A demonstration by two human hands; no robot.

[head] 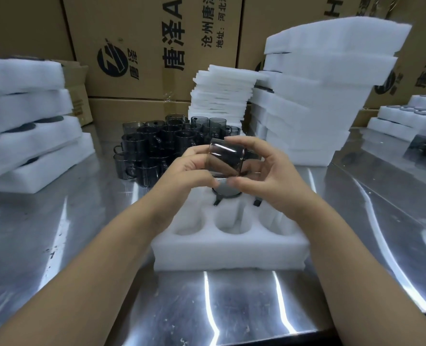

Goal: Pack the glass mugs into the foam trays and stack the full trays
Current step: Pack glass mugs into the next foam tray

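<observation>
Head view, and both hands are up over the tray [229,243]. My left hand [189,168] and right hand [269,176] share one smoky mug [225,159], held tipped on its side in the air above the tray's back row. Left fingers curl round its left end, thumb underneath. Right fingers hook over the top, thumb pinching from below. So both hands are gripping it, neither is free.

Just below the mug, a second mug [225,189] sits in the middle back pocket, its dark handle in the slot. Another dark handle [256,202] shows by my right wrist, though that pocket itself is hidden. The three front pockets are bare foam.

The tray lies flat on the steel table [57,245], right in front of me. Behind it, a cluster of loose mugs [157,143] stands upright, packed close. Far left, a stack of filled trays [27,121]. Behind the mugs, a pile of thin foam sheets [221,96], and beside it to the right a tall tray stack [319,96]. Cardboard boxes [144,46] wall off the back.
</observation>
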